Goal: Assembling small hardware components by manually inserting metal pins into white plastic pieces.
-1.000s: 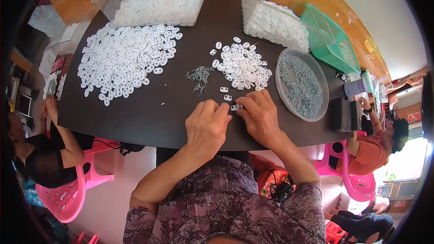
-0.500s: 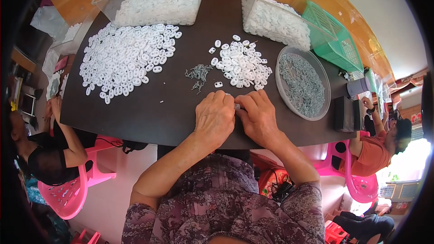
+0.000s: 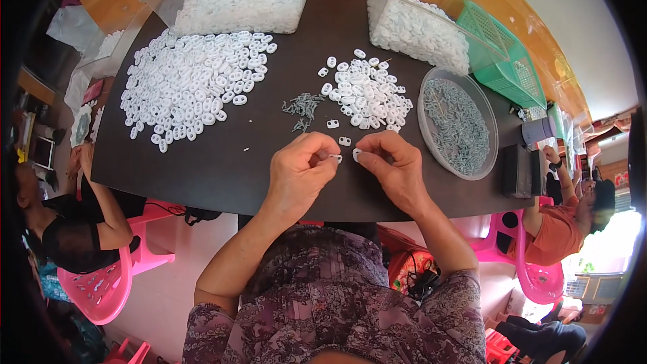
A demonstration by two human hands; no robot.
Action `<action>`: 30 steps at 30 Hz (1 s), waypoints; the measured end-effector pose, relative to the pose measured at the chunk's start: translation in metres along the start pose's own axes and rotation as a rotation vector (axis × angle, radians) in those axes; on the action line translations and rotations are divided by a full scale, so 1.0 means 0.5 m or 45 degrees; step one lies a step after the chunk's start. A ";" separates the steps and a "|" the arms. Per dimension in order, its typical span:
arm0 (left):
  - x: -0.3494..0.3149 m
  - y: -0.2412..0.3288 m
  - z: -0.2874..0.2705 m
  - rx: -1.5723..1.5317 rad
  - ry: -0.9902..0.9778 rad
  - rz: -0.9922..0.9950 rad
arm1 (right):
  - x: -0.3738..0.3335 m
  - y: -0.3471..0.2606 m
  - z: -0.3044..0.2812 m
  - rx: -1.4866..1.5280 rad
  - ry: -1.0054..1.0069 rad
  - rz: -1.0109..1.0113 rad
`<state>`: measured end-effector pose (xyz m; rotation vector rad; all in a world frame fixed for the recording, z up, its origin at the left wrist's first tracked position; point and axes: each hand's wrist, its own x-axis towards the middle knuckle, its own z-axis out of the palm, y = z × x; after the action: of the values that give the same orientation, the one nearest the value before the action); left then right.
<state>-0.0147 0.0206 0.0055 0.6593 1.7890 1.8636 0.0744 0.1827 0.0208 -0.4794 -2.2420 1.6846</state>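
My left hand (image 3: 301, 174) pinches a small white plastic piece (image 3: 336, 158) between thumb and fingertips, just above the dark table (image 3: 195, 175). Close beside it, my right hand (image 3: 394, 172) is closed on another white plastic piece (image 3: 356, 154). A gap separates the two hands. Just beyond it lies a loose white two-holed piece (image 3: 344, 141), with a second loose piece (image 3: 332, 123) farther off. Past my hands are a small heap of white pieces (image 3: 367, 91) and a little pile of grey screws (image 3: 301, 108).
A large heap of white oval pieces (image 3: 195, 84) spreads at left. Clear bins of white pieces (image 3: 236, 0) (image 3: 421, 30) stand at the back. At right are a round tub of screws (image 3: 458, 128), a green basket (image 3: 502, 54) and a black box (image 3: 517, 170). People sit at both sides.
My hands have moved apart from being close together, each now showing a white piece at its fingertips. A loose white piece now shows on the table just beyond them.
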 end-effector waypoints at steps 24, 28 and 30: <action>-0.071 -0.008 -0.046 -0.601 0.199 -0.029 | -0.027 -0.061 0.113 -0.107 -0.134 -0.145; -0.073 0.005 -0.055 -0.592 0.287 -0.099 | 0.015 -0.049 0.101 -0.301 -0.056 -0.352; -0.072 0.006 -0.061 -0.654 0.283 -0.071 | 0.046 -0.040 0.100 -0.457 -0.014 -0.497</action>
<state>-0.0061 -0.0258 0.0069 0.2164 1.3360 2.2996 0.0306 0.1444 0.0273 -0.0926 -2.4565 1.1031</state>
